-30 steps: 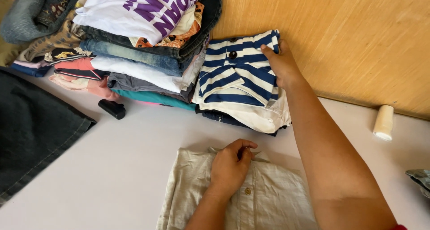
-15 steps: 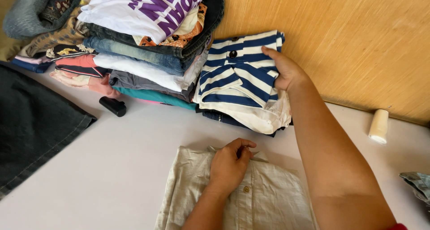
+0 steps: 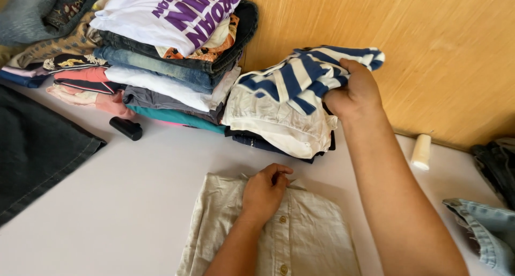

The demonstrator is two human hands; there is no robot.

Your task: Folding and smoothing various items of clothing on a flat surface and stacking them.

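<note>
My right hand (image 3: 353, 93) grips the blue-and-white striped garment (image 3: 300, 74) at its right edge and holds that side lifted off a small pile of folded clothes (image 3: 279, 131) against the wooden wall. My left hand (image 3: 265, 193) rests with curled fingers on the top edge of a folded beige buttoned shirt (image 3: 316, 238) lying flat on the white table (image 3: 134, 201) in front of me. A cream garment shows under the raised striped one.
A tall stack of folded clothes (image 3: 161, 50) topped by a white printed T-shirt stands at the back left. A small black object (image 3: 126, 128) lies beside it. Dark denim (image 3: 37, 147) covers the left; a white roll (image 3: 421, 151) and light jeans (image 3: 485, 227) sit at the right.
My right hand has closed on the striped garment and lifted its right side up off the pile, bunching it. My left hand stays on the beige shirt.
</note>
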